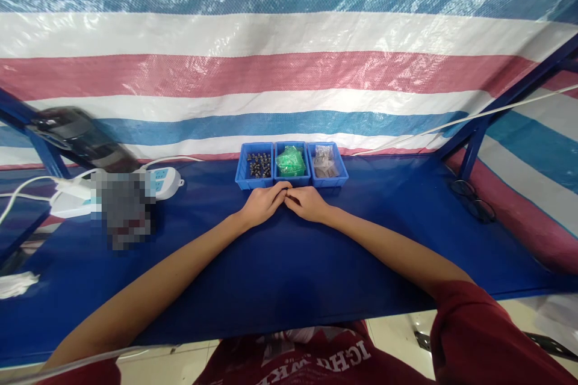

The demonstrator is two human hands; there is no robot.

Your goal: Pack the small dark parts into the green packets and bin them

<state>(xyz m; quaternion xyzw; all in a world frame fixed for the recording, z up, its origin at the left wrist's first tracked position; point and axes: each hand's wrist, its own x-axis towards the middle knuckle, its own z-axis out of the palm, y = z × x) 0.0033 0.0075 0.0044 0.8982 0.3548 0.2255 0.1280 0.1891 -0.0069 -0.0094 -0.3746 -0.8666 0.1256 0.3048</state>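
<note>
My left hand (262,204) and my right hand (309,203) meet at the fingertips, just in front of the middle blue bin (293,181). Both have their fingers bent and pressed together; whatever lies between them, if anything, is hidden. Green plastic packing (291,161) fills that middle bin. To its left, another blue bin (253,183) contains several small dark metallic pieces (260,165). Small clear plastic bags (325,162) lie in the right blue bin (332,182). All three bins stand side by side, near the back of the blue tabletop (298,277).
On the left are a white power strip (169,183) with cables, a blurred-out dark object (125,207), a dark bottle (85,135) and white cloth (17,284). Eyeglasses (474,200) lie at right beside a blue frame post (474,147). Striped sheeting (289,75) hangs behind.
</note>
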